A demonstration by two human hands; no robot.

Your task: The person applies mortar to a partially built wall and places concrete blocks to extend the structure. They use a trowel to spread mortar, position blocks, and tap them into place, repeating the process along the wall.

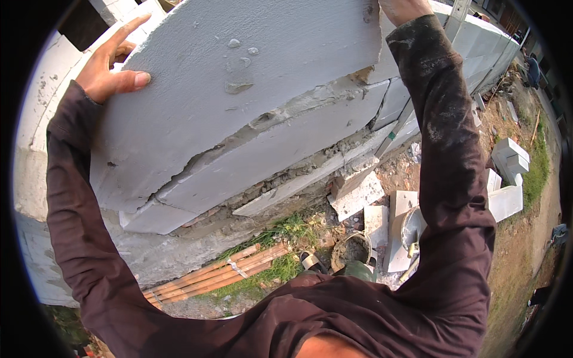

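Observation:
A large pale grey aerated concrete block (262,53) forms the top of the wall before me, with wet mortar blobs on its face. My left hand (113,68) is at its upper left edge, fingers spread and thumb lying against the face. At the block's upper right end is my right hand (406,9), cut off by the picture's top edge, so its fingers are hidden. Below the block runs an uneven mortar joint (286,110), with another block course (274,149) under it.
Bundled wooden strips (221,274) lie on grass at the wall's foot. By my feet stand a bucket of mortar (351,250) and a pale basin (412,228). Loose white blocks (507,200) are stacked at right. A metal upright (456,18) stands against the wall. Another person (532,70) is far right.

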